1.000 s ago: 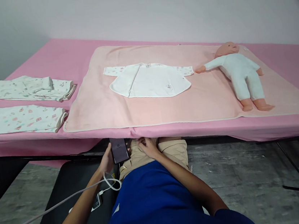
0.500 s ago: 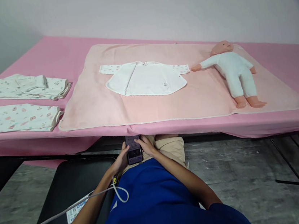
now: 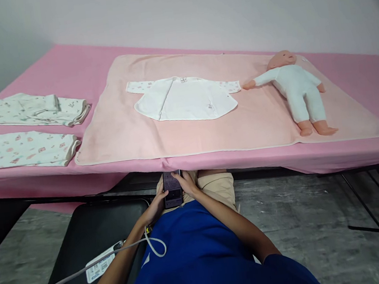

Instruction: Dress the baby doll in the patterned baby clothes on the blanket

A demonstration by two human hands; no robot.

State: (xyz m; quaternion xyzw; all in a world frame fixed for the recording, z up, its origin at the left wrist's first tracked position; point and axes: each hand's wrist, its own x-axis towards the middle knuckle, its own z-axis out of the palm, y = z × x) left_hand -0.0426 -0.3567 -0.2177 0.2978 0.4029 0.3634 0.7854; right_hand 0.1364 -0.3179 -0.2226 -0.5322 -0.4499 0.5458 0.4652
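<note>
Bench (image 3: 79,61): shirt (image 3: 191,99) flat, twelve o'clock. Phone (image 3: 173,195), six: left grip (image 3: 158,202) curled round it, likely for support; right grip (image 3: 187,183) at edge, hold unclear.

1. Worktop (image 3: 233,158) edge covers the phone's (image 3: 173,198) far end.
2. Mat (image 3: 203,138) provides free passage between shirt (image 3: 194,100) and worktop edge.
3. Doll's (image 3: 294,80) outstretched arm bars the gap to the shirt.
4. Cable (image 3: 71,277) crosses left forearm (image 3: 119,263).

Phone (image 3: 173,198) in left hand (image 3: 156,205), right hand (image 3: 188,184) touching it, doll (image 3: 293,84) on mat (image 3: 189,138)
</note>
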